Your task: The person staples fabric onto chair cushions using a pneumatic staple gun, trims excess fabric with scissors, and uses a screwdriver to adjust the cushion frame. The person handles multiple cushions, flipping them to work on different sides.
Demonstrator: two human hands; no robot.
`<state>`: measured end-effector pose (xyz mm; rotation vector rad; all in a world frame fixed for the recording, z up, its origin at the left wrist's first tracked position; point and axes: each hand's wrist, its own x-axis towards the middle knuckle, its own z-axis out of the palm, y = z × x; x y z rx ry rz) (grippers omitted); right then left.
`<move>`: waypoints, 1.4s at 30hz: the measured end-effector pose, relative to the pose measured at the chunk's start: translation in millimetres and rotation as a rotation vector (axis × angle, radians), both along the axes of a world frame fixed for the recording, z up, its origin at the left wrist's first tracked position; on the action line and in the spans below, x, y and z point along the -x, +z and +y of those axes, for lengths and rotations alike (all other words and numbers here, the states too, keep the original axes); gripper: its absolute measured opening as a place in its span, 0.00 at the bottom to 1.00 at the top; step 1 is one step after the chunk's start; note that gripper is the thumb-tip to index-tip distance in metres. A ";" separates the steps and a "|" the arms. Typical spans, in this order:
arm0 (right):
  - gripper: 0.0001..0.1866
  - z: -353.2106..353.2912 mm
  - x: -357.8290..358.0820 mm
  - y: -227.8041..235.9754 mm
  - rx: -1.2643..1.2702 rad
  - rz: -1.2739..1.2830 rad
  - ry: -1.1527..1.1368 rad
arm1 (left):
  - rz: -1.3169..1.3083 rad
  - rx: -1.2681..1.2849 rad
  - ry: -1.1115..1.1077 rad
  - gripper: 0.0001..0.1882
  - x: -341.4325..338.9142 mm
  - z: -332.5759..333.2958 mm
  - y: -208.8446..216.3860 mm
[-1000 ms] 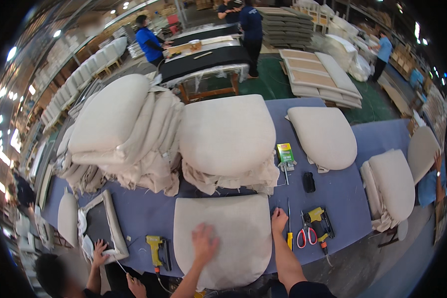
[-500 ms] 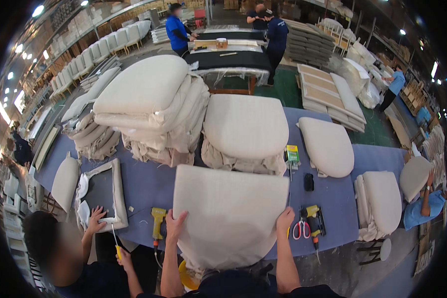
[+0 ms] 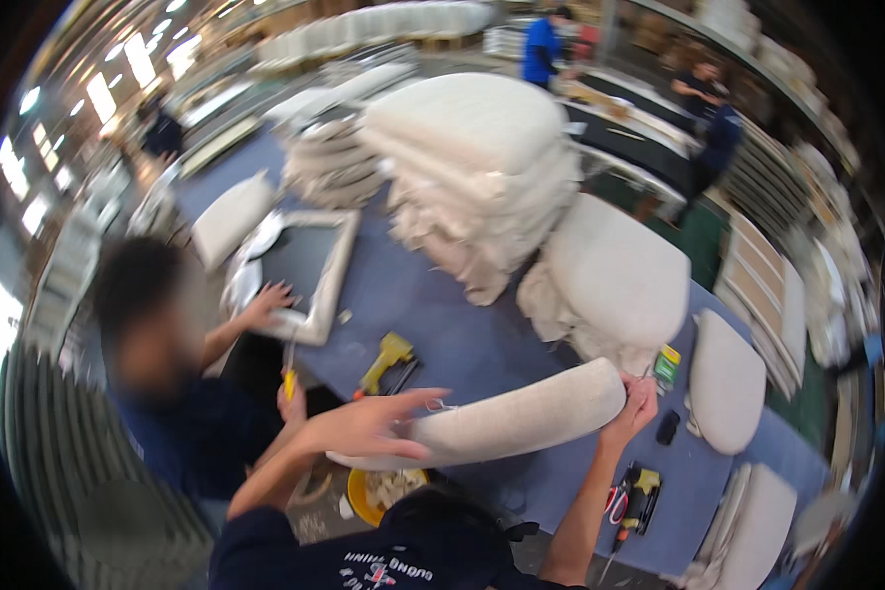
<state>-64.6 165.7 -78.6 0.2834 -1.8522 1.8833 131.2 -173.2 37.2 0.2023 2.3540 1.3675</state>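
A cream fabric-covered seat pad (image 3: 521, 411) is tilted up on edge before me, so its long curved side shows. My right hand (image 3: 633, 405) grips its right end, fingers closed round the edge. Over the pad's left end, my left hand (image 3: 372, 425) has its fingers stretched out and apart; whether the palm touches the fabric I cannot tell. Beyond that hand, a yellow staple gun (image 3: 387, 362) lies on the blue-covered table (image 3: 452, 329). Right of my right hand are a green-and-yellow packet (image 3: 667, 368) and a small black object (image 3: 668, 428).
Tall stacks of covered pads (image 3: 472, 128) and another pile (image 3: 615, 270) stand across the table. Red-handled scissors (image 3: 617, 503) and a second staple gun (image 3: 641, 500) lie at right. A co-worker (image 3: 167, 374) handles a padded frame (image 3: 332, 280) on my left. A yellow bucket (image 3: 364, 497) stands below.
My view has swung left. The pad has tipped from broad face up onto its edge. My left hand has let go and opened, while my right still holds its end.
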 end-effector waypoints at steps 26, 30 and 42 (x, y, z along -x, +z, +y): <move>0.11 -83.8 -30.6 101.3 -0.250 0.181 0.269 | 0.482 -0.900 0.021 0.10 117.1 26.0 5.4; 0.04 -75.5 -69.9 127.0 -0.350 0.260 0.289 | 0.514 -0.780 0.063 0.14 119.0 37.9 15.7; 0.09 -48.7 -89.1 142.2 -0.769 0.305 0.012 | 0.541 -0.659 -0.084 0.20 155.8 104.7 20.3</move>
